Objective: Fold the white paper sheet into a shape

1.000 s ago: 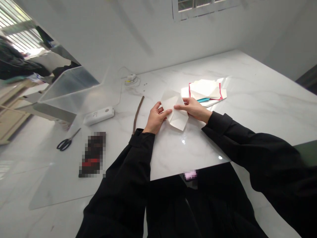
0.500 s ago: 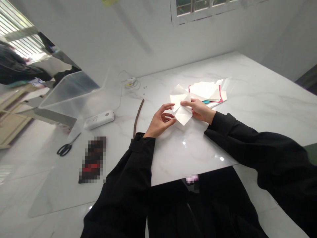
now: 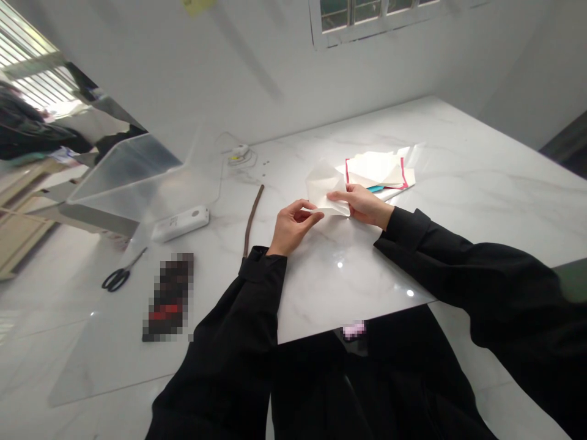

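Between my hands, above the white marbled table [image 3: 316, 293], is a creased sheet of cream paper [image 3: 323, 183]. My right hand [image 3: 367, 205] pinches its right side, thumb on top and fingers behind. My left hand [image 3: 293, 226] is closed on the lower left edge, with thumb and fingertips at the paper. Just behind my right hand lies a stack of cream paper sheets [image 3: 378, 168] with a red-edged piece and a bit of blue in it.
Left of my hands lie a thin brown stick [image 3: 253, 220], a white oblong device [image 3: 181, 224], black-handled scissors [image 3: 118, 278] and a pixelated dark item [image 3: 169, 296]. A translucent plastic bin [image 3: 123, 177] stands at the left edge. A small cabled device [image 3: 239, 154] sits near the wall.
My left thumb and fingers have closed on the paper's lower edge, where they were apart before. The lower corner no longer points down, and the sheet is tilted differently.
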`<state>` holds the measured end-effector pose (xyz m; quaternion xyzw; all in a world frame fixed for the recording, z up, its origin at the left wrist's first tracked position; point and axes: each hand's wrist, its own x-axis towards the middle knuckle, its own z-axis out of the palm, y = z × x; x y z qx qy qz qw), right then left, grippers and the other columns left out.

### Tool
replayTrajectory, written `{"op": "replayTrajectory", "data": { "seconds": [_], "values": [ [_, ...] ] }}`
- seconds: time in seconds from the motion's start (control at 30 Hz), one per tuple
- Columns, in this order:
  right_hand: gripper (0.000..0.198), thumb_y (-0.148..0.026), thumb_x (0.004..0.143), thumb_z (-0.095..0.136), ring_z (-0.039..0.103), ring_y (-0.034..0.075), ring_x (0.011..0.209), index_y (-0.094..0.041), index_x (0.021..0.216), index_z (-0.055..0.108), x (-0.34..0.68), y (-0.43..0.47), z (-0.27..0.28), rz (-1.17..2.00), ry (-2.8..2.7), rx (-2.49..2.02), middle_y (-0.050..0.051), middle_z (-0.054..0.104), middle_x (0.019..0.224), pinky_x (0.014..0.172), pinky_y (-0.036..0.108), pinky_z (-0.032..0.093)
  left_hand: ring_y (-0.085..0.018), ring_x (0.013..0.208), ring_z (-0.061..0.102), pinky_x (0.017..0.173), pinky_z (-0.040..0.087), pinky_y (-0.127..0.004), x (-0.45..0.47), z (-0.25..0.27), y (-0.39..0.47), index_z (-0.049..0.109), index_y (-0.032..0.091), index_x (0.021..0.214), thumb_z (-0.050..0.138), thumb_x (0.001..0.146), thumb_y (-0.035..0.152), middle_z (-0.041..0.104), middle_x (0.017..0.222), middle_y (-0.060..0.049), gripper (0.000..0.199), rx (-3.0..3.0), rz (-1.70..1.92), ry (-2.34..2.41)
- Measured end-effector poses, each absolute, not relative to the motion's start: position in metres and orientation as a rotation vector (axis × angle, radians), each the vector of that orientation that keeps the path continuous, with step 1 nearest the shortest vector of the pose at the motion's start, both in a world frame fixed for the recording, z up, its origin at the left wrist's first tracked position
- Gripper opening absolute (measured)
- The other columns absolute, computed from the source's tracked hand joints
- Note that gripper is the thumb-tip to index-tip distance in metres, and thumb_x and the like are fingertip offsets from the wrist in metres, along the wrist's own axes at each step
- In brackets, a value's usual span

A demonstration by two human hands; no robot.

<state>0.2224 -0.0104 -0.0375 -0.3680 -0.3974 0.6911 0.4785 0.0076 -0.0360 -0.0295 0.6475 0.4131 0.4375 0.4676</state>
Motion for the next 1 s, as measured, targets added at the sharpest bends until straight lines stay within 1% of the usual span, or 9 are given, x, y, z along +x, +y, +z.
{"op": "replayTrajectory", "data": {
  "seconds": [0.07,0.23,0.37,0.6,0.7,0.77,0.83,0.93,1.0],
  "values": [
    [0.021,-0.024,0.078,0.087,0.073,0.022,0.081,-0.017,0.092,0.073,0.223,-0.010,-0.038,1.694,-0.972,-0.893,0.010,0.079,0.094,0.074,0.035,0.064,-0.016,0.073,0.070,0.065,0.053,-0.025,0.008,-0.030,-0.035,0.070,0.020,0.087,0.090,0.071,0.050,0.072,0.084,-0.002,0.040,1.540,1.082,1.004],
    [0.018,-0.022,0.079,0.084,0.073,0.021,0.082,-0.016,0.092,0.073,0.224,-0.011,-0.036,1.702,-0.950,-0.899,0.011,0.079,0.096,0.073,0.033,0.063,-0.018,0.079,0.073,0.078,0.060,-0.031,0.011,-0.026,-0.036,0.072,0.018,0.086,0.089,0.070,0.054,0.073,0.083,-0.003,0.042,1.443,1.097,1.009],
    [0.016,-0.021,0.081,0.080,0.073,0.020,0.082,-0.016,0.094,0.073,0.222,-0.012,-0.035,1.691,-0.959,-0.901,0.010,0.080,0.097,0.076,0.032,0.062,-0.018,0.080,0.073,0.081,0.060,-0.033,0.011,-0.024,-0.038,0.071,0.018,0.084,0.089,0.071,0.053,0.072,0.082,-0.003,0.041,1.394,1.078,1.012],
    [0.015,-0.018,0.083,0.077,0.074,0.021,0.086,-0.016,0.096,0.072,0.219,-0.014,-0.032,1.634,-0.918,-0.913,0.009,0.080,0.097,0.080,0.032,0.062,-0.014,0.078,0.072,0.079,0.058,-0.029,0.008,-0.027,-0.036,0.069,0.020,0.090,0.093,0.066,0.038,0.072,0.099,-0.001,0.039,1.386,1.054,0.982],
    [0.015,-0.018,0.083,0.078,0.074,0.020,0.083,-0.016,0.097,0.071,0.218,-0.016,-0.028,1.654,-0.928,-0.912,0.009,0.080,0.095,0.077,0.031,0.062,-0.014,0.076,0.071,0.076,0.056,-0.027,0.008,-0.027,-0.037,0.067,0.019,0.086,0.092,0.068,0.038,0.071,0.090,0.000,0.035,1.438,1.023,0.988],
    [0.014,-0.019,0.084,0.080,0.073,0.019,0.080,-0.016,0.094,0.071,0.218,-0.018,-0.026,1.675,-0.951,-0.923,0.008,0.079,0.092,0.072,0.030,0.062,-0.014,0.073,0.069,0.073,0.055,-0.027,0.008,-0.027,-0.037,0.067,0.019,0.083,0.090,0.071,0.041,0.070,0.079,0.001,0.035,1.455,1.011,1.007],
    [0.015,-0.023,0.083,0.083,0.071,0.018,0.076,-0.016,0.090,0.071,0.220,-0.019,-0.024,1.707,-0.985,-0.929,0.008,0.078,0.089,0.067,0.028,0.061,-0.015,0.072,0.068,0.072,0.055,-0.028,0.007,-0.029,-0.036,0.066,0.019,0.082,0.090,0.070,0.042,0.069,0.073,0.001,0.035,1.451,1.034,1.026],
    [0.017,-0.029,0.084,0.084,0.068,0.015,0.072,-0.017,0.087,0.072,0.224,-0.017,-0.026,1.769,-1.032,-0.895,0.006,0.075,0.086,0.063,0.024,0.059,-0.016,0.074,0.069,0.075,0.057,-0.030,0.006,-0.032,-0.032,0.066,0.020,0.081,0.091,0.068,0.043,0.070,0.075,0.001,0.036,1.424,1.123,1.045],
    [0.017,-0.031,0.085,0.084,0.068,0.013,0.073,-0.018,0.087,0.073,0.226,-0.015,-0.028,1.793,-1.048,-0.876,0.005,0.075,0.087,0.064,0.023,0.059,-0.016,0.075,0.070,0.077,0.058,-0.030,0.006,-0.033,-0.030,0.065,0.020,0.079,0.091,0.068,0.044,0.071,0.077,0.001,0.037,1.394,1.182,1.064]
  ]
}}
